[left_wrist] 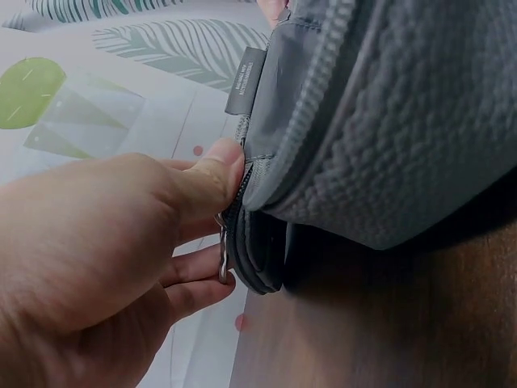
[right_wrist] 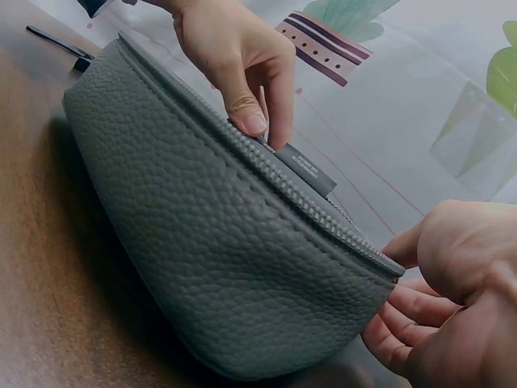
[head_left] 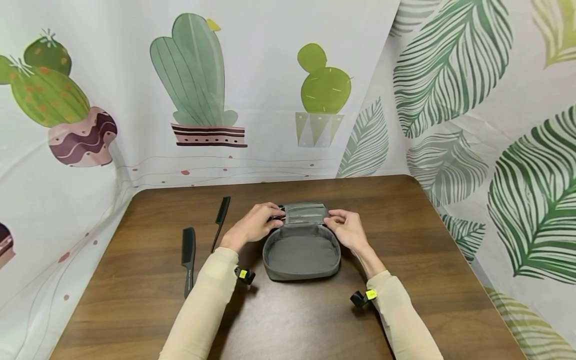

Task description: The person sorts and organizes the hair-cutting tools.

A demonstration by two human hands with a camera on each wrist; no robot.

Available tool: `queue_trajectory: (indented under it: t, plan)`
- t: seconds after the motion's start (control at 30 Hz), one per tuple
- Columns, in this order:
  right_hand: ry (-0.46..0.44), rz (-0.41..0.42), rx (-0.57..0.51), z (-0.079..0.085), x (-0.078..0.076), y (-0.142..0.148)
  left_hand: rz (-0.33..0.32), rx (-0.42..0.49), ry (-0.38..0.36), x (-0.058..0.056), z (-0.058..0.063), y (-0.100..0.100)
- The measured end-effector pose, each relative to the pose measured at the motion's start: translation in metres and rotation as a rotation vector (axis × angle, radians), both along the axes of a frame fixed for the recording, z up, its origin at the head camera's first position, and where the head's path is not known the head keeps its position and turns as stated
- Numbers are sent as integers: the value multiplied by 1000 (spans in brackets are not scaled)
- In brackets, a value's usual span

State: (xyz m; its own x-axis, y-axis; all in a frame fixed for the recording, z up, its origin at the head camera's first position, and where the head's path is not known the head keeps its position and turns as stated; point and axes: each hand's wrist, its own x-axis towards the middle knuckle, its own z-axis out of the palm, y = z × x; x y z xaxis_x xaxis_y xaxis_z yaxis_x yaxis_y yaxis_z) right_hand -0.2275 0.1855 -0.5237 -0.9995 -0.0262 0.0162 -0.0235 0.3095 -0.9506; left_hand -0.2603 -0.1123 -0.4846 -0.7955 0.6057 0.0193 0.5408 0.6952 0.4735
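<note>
A grey pebble-textured zip pouch (head_left: 301,276) lies unzipped on the table, its lid (head_left: 306,214) folded back toward the wall. Inside, the visible bottom shows plain grey lining. My left hand (head_left: 256,222) pinches the lid's left edge between thumb and fingers. A slim silver metal piece (left_wrist: 224,255) shows by those fingers in the left wrist view; I cannot tell what it is. At the opposite side, my right hand (head_left: 348,231) holds the lid's right edge near the hinge, its fingertips partly hidden behind the pouch corner in the right wrist view. A small dark label (right_wrist: 307,168) sticks out from the pouch.
Left of my left arm lie a wide black comb (head_left: 188,255) and a thin black tail comb (head_left: 221,215). The brown wooden table (head_left: 405,310) ends at a hanging cloth (head_left: 270,90) printed with cacti and leaves.
</note>
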Motion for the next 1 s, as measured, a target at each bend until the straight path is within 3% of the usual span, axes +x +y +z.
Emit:
queue_trajectory:
  t: [0.5,1.0]
  plan:
    - [18,0,-26,-1,-1,-3,11,54,-34,-1,-3,7]
    - [17,-11,-29,-2,0,-2,26,44,-38,0,-2,14]
